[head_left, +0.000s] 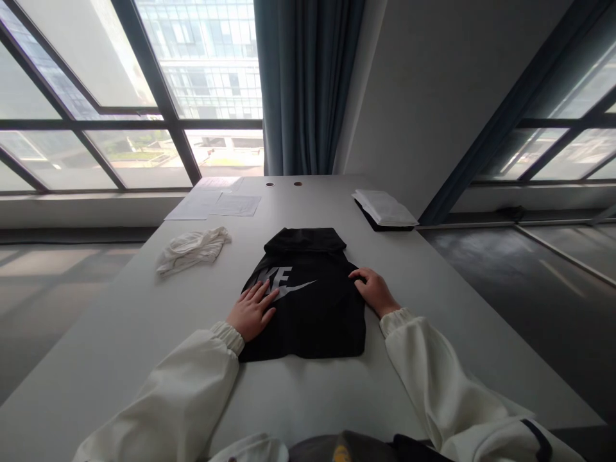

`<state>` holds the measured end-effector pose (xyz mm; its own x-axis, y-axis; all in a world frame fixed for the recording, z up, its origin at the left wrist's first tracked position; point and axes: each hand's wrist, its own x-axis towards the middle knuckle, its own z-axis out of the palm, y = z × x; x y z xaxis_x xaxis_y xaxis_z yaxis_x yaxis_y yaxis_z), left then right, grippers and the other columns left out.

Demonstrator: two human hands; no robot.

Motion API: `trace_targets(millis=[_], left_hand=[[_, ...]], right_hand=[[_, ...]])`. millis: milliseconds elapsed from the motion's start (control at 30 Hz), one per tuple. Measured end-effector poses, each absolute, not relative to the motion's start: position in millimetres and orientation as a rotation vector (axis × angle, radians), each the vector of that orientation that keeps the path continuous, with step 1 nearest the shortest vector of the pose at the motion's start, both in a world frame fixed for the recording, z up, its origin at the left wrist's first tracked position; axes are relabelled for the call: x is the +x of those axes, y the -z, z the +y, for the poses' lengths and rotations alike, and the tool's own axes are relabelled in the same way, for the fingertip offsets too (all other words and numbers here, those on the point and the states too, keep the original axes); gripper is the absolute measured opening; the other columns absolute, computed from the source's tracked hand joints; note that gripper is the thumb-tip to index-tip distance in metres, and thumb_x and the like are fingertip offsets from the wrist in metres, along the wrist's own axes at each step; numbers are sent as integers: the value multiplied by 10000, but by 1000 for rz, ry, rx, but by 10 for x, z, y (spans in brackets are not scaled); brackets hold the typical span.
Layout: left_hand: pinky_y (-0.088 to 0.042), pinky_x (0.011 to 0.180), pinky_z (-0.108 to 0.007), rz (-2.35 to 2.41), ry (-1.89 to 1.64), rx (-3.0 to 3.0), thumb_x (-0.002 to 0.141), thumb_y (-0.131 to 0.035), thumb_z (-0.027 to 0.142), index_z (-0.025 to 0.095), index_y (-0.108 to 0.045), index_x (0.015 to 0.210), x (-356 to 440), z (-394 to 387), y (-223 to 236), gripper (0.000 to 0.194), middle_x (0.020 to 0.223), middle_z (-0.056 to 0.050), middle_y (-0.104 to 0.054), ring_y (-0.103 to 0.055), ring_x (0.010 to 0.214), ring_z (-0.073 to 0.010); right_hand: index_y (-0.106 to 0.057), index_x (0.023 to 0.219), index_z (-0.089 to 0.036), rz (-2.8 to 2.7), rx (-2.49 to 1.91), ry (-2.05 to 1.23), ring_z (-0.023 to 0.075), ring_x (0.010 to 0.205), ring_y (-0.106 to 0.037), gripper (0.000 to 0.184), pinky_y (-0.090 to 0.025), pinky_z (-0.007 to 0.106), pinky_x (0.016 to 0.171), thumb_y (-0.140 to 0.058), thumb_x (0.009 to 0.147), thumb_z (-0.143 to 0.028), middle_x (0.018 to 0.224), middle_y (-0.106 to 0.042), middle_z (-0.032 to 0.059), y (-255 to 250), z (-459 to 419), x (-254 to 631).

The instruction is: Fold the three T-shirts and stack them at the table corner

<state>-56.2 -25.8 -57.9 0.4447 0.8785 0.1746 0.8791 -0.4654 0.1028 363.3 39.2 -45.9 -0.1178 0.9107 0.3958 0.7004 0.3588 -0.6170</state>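
A black hoodie lies folded on the table in front of me, with grey "NIKE" lettering and a swoosh on it. Its hood-like top part points away from me. My left hand rests flat on the left side of the hoodie, fingers spread and covering some of the letters. At the right edge, my right hand has its fingers curled, the thumb and forefinger closed on the black fabric. Both of my arms wear white sleeves with gathered cuffs.
To the left on the white table lies a crumpled white cloth. Paper sheets sit behind it. A white plastic-wrapped packet rests on something black at the back right. Beyond the table hang blue curtains.
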Motion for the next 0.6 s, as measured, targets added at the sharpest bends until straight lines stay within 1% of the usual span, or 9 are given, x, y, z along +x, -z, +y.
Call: trace_targets(millis=[100,167,233,300,367,400,467,600], left_hand=[[-347,1261,-540,-1638,349,-2637,1049,-502,497,380,-464,1607,-736,-306,580,571,1771,-30,-205,-227,1621,-336],[-333,1269,-545,-1672,366,-2615,1044,-504,507,359,-440,1623,-836,-332,590,601,1776,-39,-182,-196,1629,-335],[-317,1280,-540,-1712,372,-2608,1042,-495,514,323,-398,1647,-920,-342,613,642,1768,-59,-214,-222,1624,-318],[-324,1279,-532,-1757,385,-2599,1040,-484,520,294,-384,1654,-995,-335,643,662,1755,-72,-254,-257,1615,-307],[-340,1273,-527,-1806,402,-2580,1039,-472,519,279,-406,1643,-1065,-319,671,653,1736,-75,-310,-288,1604,-303],[-343,1272,-526,-1827,406,-2572,1039,-464,514,274,-425,1632,-1095,-311,681,641,1721,-74,-346,-307,1597,-302],[-347,1271,-525,-1866,409,-2554,1040,-450,500,271,-465,1608,-1140,-298,691,613,1688,-71,-413,-356,1576,-300],[-360,1262,-516,-1943,414,-2494,1034,-446,490,280,-517,1571,-1140,-287,663,581,1670,-68,-444,-415,1545,-299]], right_hand=[[-750,939,-240,-1933,-1460,-313,248,994,-681,294,-524,399,986,-520,773,-163,994,-728,54,505,351,3764],[-761,992,-233,-1983,-1488,-264,262,1030,-667,325,-517,423,1020,-534,774,-155,1025,-703,74,545,329,3813],[-763,1057,-217,-1987,-1510,-206,275,1105,-650,350,-500,447,1075,-543,791,-159,1114,-678,103,576,314,3827],[-749,1138,-198,-1991,-1504,-168,283,1216,-617,387,-469,458,1135,-538,815,-163,1269,-647,132,586,306,3814],[-726,1216,-189,-2033,-1496,-141,289,1313,-570,432,-435,469,1178,-529,833,-157,1408,-605,140,572,303,3786],[-719,1241,-188,-2062,-1500,-130,291,1333,-557,446,-427,474,1185,-527,839,-154,1433,-601,138,558,301,3770],[-720,1253,-190,-2106,-1524,-109,296,1305,-569,437,-438,481,1168,-533,858,-162,1392,-641,133,527,298,3742],[-762,1185,-208,-2117,-1575,-69,296,1109,-628,335,-494,458,1056,-565,916,-240,1145,-734,110,498,300,3729]])
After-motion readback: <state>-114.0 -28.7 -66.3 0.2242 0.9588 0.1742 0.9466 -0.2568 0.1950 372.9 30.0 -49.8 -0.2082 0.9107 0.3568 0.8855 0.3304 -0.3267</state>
